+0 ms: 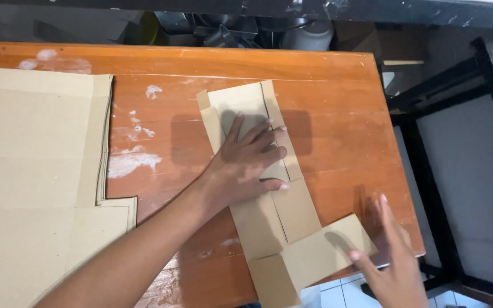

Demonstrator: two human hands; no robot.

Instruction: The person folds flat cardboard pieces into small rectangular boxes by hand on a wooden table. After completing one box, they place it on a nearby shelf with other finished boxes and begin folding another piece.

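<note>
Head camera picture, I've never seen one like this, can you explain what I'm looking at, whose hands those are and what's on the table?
This is one picture from a camera worn on a person's head, looking down at their own two bare hands. No machine is involved. The left hand lies flat, fingers spread, pressing on a flat cut cardboard piece with creased flaps. The right hand, blurred, is open at that piece's lower right flap; whether it touches is unclear. Neither hand has a closed grip on anything. Everything rests on an orange-brown wooden table with white smears. A stack of larger cardboard sheets lies at the left. Beyond the far edge are dim metal items, hard to identify.
</note>
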